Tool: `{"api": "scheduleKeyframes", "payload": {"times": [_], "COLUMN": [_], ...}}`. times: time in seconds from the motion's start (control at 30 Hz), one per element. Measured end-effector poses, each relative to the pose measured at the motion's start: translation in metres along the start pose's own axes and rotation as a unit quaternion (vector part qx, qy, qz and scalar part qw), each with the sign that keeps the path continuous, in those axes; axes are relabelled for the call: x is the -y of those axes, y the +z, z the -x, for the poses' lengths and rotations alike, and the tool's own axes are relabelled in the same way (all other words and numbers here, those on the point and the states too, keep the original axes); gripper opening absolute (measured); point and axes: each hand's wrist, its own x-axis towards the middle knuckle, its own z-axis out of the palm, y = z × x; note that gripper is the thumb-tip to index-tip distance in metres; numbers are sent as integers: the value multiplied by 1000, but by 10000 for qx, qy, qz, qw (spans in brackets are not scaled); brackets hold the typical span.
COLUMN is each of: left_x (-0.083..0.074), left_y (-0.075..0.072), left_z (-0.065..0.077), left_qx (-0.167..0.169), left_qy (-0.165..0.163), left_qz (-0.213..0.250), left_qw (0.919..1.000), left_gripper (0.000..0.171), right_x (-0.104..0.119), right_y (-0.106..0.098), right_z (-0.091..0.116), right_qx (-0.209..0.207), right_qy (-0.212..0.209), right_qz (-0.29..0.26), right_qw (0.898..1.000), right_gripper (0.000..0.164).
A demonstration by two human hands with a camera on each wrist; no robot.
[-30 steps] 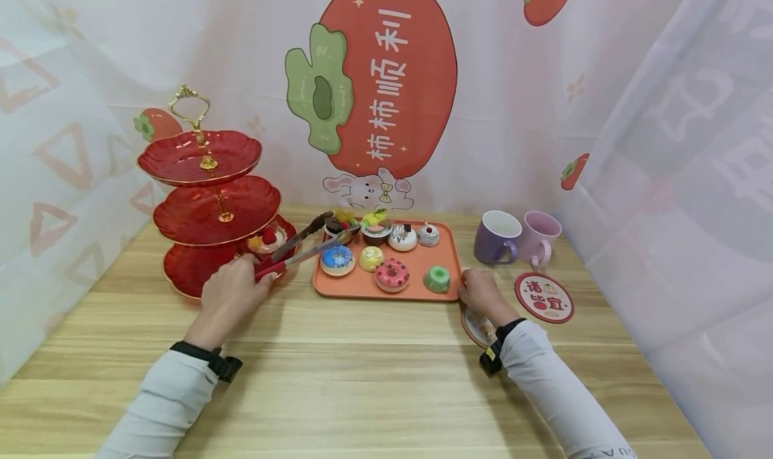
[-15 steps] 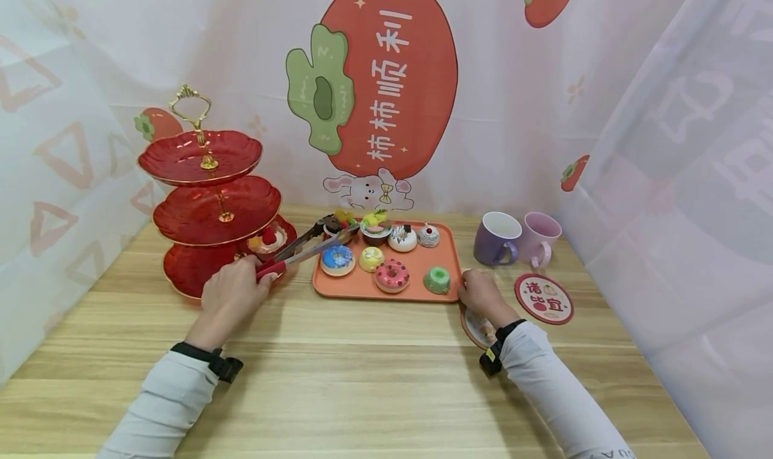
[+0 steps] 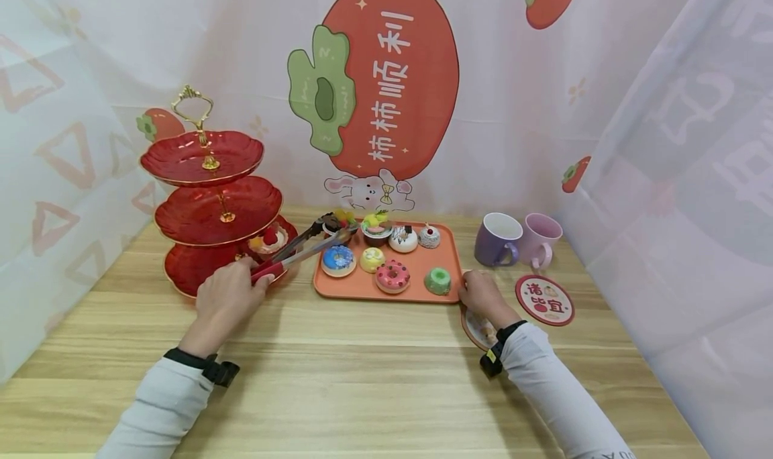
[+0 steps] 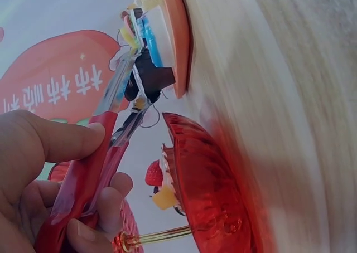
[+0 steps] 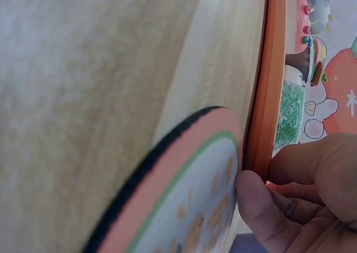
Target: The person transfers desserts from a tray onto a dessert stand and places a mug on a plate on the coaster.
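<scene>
Left hand [image 3: 231, 294] grips red-handled metal tongs [image 4: 92, 161], ends astride a dark-brown, fruit-topped cupcake [image 4: 153, 74] at 10 o'clock on the orange rectangular tray [image 3: 350, 288]; right hand [image 3: 482, 294] pinches its 4 o'clock corner. I read pickup; next needs firm squeeze, clean lift.

Tongs [image 3: 314, 249]: handle ends hidden by left hand [image 3: 228, 296] in head view; contact of tips with dark cupcake [image 4: 157, 77] cannot be told.
Dark cupcake: partly behind tongs, head view.
Left hand: cut by left edge of left wrist view.
Orange tray [image 3: 353, 288]: near right corner covered by right hand [image 3: 483, 292].
Coaster [image 3: 479, 326]: partly covered by right hand and wrist; print unclear; cut by lower edge, right wrist view.
Bottom plate [image 3: 190, 269]: partly hidden by middle plate [image 3: 193, 211].
Cream pastry [image 3: 268, 241]: base behind plate rim, left wrist view.
Right sleeve [image 3: 558, 385]: cut by lower edge, lettering incomplete.
Table [image 5: 128, 58]: grain blurred, right wrist view.
</scene>
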Motion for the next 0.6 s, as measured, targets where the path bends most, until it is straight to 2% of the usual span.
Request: {"api": "scheduleKeyframes", "payload": {"times": [0.2,0.6], "left_x": [2,9], "left_y": [-7,-19], "left_z": [6,21], "left_qx": [-39,-225], "left_qy": [-16,32], "left_qz": [17,55], "left_qw": [10000,9997], "left_gripper": [37,33], "right_x": [1,4], "right_y": [0,-2], "right_z": [0,1], "right_qx": [12,99], "right_qy": [29,104], "right_qz": [-6,-76], "right_qw": [10000,9999], "right_gripper": [16,18]}}
